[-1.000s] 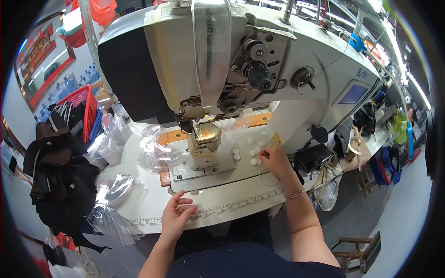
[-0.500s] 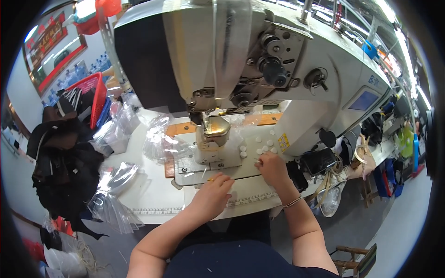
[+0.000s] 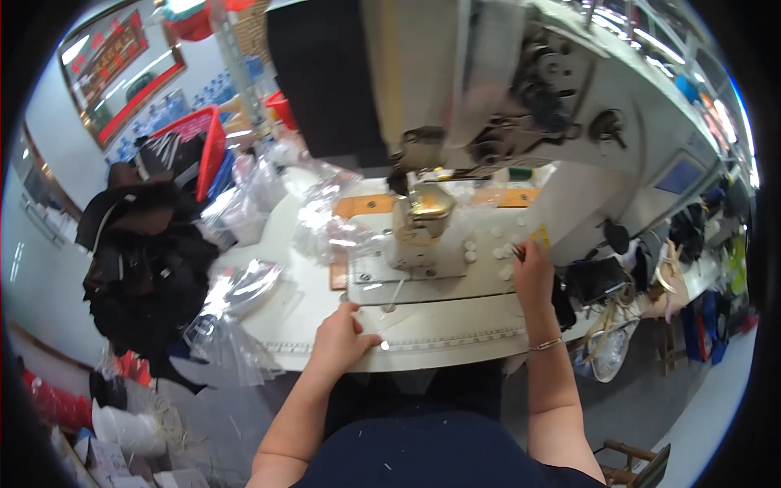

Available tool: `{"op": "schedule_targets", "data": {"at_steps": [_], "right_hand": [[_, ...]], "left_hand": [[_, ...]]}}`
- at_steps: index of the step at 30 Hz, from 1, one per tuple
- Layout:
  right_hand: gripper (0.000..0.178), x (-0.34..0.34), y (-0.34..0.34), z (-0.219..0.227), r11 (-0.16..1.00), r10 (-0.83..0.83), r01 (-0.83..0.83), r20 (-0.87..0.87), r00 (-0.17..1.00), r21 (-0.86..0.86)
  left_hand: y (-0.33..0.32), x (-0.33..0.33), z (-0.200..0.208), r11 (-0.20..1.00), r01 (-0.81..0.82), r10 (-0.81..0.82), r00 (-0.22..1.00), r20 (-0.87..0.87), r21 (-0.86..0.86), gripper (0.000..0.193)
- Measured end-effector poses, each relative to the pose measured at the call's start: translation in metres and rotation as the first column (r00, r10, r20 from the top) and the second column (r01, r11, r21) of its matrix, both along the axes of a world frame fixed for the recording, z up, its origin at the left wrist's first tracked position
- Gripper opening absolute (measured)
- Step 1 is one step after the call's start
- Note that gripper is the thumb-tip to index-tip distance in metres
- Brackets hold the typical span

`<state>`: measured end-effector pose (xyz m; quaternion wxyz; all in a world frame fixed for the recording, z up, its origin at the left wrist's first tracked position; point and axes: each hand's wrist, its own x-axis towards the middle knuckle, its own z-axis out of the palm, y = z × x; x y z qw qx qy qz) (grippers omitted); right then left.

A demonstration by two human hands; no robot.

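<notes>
A post-bed sewing machine (image 3: 651, 122) stands over the white table, its raised metal post (image 3: 427, 207) in the middle. At the table's front, left of the post, my left hand (image 3: 338, 337) lies with thumb and fingers apart. Nothing shows in its grasp. A thin white strip (image 3: 395, 293) lies just right of its fingertips. Right of the post, my right hand (image 3: 533, 272) is closed in a pinch. Something small and dark pokes out at its fingertips, too blurred to name. Several small white discs (image 3: 469, 246) are scattered between the post and that hand.
Clear plastic wrap (image 3: 329, 220) lies left of the post, with more bunched plastic (image 3: 240, 301) at the table edge. Black material (image 3: 146, 260) is heaped at far left, beside a red basket (image 3: 213, 150). A measuring tape (image 3: 447, 340) runs along the front edge.
The view has swung, shifting the scene rightward. My left hand has moved left, its fingers spread. My right hand has shifted right and farther in, with a small dark thing now at its fingertips.
</notes>
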<state>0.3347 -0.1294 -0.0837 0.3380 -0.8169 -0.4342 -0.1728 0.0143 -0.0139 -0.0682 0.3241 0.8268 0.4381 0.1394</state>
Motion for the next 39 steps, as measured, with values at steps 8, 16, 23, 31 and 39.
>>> {"op": "schedule_targets", "data": {"at_steps": [8, 16, 23, 31, 39], "right_hand": [[0.007, -0.001, -0.005, 0.011, 0.930, 0.248, -0.037, -0.548, 0.799, 0.366], [0.010, -0.040, -0.006, 0.020, 0.937, 0.348, -0.133, -0.816, 0.462, 0.324], [0.010, -0.074, -0.017, 0.010, 0.939, 0.312, -0.255, -0.886, 0.342, 0.232], [0.008, -0.099, -0.014, 0.017, 0.919, 0.322, -0.341, -0.878, 0.354, 0.199], [0.008, -0.104, -0.015, 0.011, 0.889, 0.368, -0.360, -0.909, 0.194, 0.283]], "left_hand": [[-0.019, -0.008, -0.001, 0.945, 0.044, -0.126, 0.963, 0.238, 0.325, 0.045], [-0.011, -0.016, -0.001, 1.000, -0.005, 0.007, 0.996, 0.084, -0.021, 0.056], [-0.024, -0.055, 0.093, 0.450, 0.889, -0.809, 0.443, 0.387, -0.078, 0.060], [-0.021, -0.055, 0.075, 0.975, 0.172, -0.198, 0.960, 0.198, 0.140, 0.027], [-0.012, -0.063, 0.082, 0.388, 0.921, -0.904, 0.380, 0.194, 0.007, 0.038]]}}
